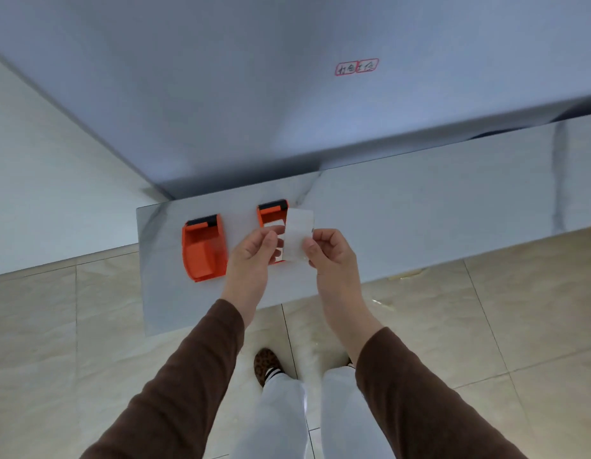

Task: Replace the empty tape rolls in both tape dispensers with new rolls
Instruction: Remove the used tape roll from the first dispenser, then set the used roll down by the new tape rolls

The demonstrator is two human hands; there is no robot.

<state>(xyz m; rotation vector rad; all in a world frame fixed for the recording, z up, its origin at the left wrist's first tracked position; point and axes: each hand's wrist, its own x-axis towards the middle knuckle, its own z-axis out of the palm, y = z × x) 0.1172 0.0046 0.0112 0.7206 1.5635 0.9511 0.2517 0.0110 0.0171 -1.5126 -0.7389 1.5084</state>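
Upright, probably: tape roll [299, 234], axis L–R, betw both hands.

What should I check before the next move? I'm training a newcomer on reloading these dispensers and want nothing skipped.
1. New tape roll held: ok, the left hand and the right hand both grip it above the shelf.
2. Left dispenser emptied: ok, its orange cavity shows no roll.
3. Right dispenser ready to receive: cannot tell, the hands and the roll cover most of it.
4. Both dispensers resting flat on the shelf: ok, side by side and apart.
5. Loose tape end found: cannot tell, the roll is pale and blurred.
6. Second new roll within reach: not ok, none is in view.
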